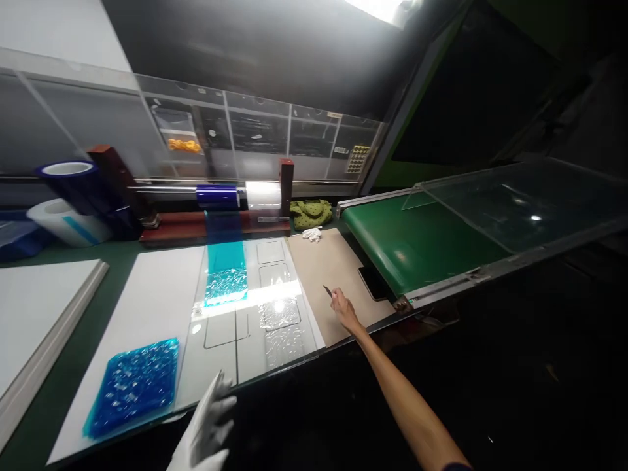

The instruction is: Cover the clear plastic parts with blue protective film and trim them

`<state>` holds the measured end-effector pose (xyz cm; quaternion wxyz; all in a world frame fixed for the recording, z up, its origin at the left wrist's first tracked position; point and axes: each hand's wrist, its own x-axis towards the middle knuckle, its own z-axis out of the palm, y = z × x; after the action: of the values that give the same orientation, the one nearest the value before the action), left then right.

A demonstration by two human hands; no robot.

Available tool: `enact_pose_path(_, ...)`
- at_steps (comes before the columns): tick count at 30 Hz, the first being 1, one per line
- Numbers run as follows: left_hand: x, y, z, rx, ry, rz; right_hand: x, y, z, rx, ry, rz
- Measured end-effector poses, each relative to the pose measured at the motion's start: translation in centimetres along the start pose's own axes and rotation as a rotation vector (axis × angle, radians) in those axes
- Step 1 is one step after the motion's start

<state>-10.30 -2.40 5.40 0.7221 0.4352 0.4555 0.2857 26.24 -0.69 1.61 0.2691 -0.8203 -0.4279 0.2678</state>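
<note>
Well beyond both hands, a clear divided rack [230, 124] shows an orange bundle [184, 145] in one compartment and a dotted sheet [358, 159] at its right end. The right hand [345, 310] is closed round a small blade [327, 290] (dark, slim, pointed) that juts from its fingers over brown board [321, 261], long axis slanting forward and left; the white-gloved left hand [209, 422], loosely open, has hold of nothing visible.

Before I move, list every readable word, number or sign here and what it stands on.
No text is readable.
Small white label at the clear panel: too small to read.
Tan strip at the panel's top edge: too small to tell.
Yellow-dotted sheet: any print too small to tell.
</note>
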Motion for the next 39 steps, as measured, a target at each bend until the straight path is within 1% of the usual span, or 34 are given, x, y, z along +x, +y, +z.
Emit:
enact_pose_path(1, -0.4, 0.7, 0.3, 0.212, 0.016, 0.123, -1.6, -1.3, 0.2, 0.037, -0.036, -0.036)
enact_pose_path(3, -1.2, 2.4, 0.8, 0.59, 0.023, 0.336, -5.6, -4.4, 0.4, 0.142, -0.158, -0.125)
enact_pose_path(4, -1.7, 3.2, 0.9, 0.734, 0.021, 0.414, -7.9, -6.0, 0.4, 0.264, -0.295, -0.196)
enact_pose_path(5, -2.2, 4.0, 1.0, 0.853, 0.008, 0.483, -10.2, -7.7, 0.3, 0.37, -0.403, -0.24)
enact_pose_path(6, -2.7, 4.7, 1.0, 0.946, -0.013, 0.544, -12.4, -9.3, 0.1, 0.429, -0.5, -0.266)
enact_pose_path(7, -3.2, 5.3, 0.9, 1.017, -0.039, 0.598, -14.4, -10.8, -0.1, 0.465, -0.57, -0.283)
enact_pose_path(9, -4.1, 6.1, 0.5, 1.102, -0.1, 0.675, -17.6, -13.2, -0.4, 0.454, -0.601, -0.332)
enact_pose_path(12, -5.5, 6.9, 0.0, 1.135, -0.176, 0.698, -20.6, -15.0, -0.4, 0.373, -0.557, -0.43)
enact_pose_path(15, -6.8, 7.1, -0.4, 1.118, -0.206, 0.7, -22.4, -15.4, 0.6, 0.327, -0.547, -0.448)
enact_pose_path(18, -8.0, 6.9, -0.9, 1.102, -0.21, 0.71, -23.7, -15.7, 1.6, 0.297, -0.507, -0.455)
enact_pose_path(21, -9.0, 6.7, -1.5, 1.099, -0.224, 0.714, -24.5, -16.1, 2.4, 0.296, -0.509, -0.493)
enact_pose_path(25, -10.0, 6.7, -2.1, 1.097, -0.248, 0.695, -25.3, -16.5, 2.8, 0.283, -0.525, -0.512)
enact_pose_path(31, -10.5, 7.0, -2.5, 1.109, -0.278, 0.739, -26.2, -16.9, 2.9, 0.238, -0.509, -0.501)
enact_pose_path(39, -10.5, 8.4, -2.5, 1.104, -0.345, 0.747, -26.9, -17.3, 2.9, 0.202, -0.479, -0.491)
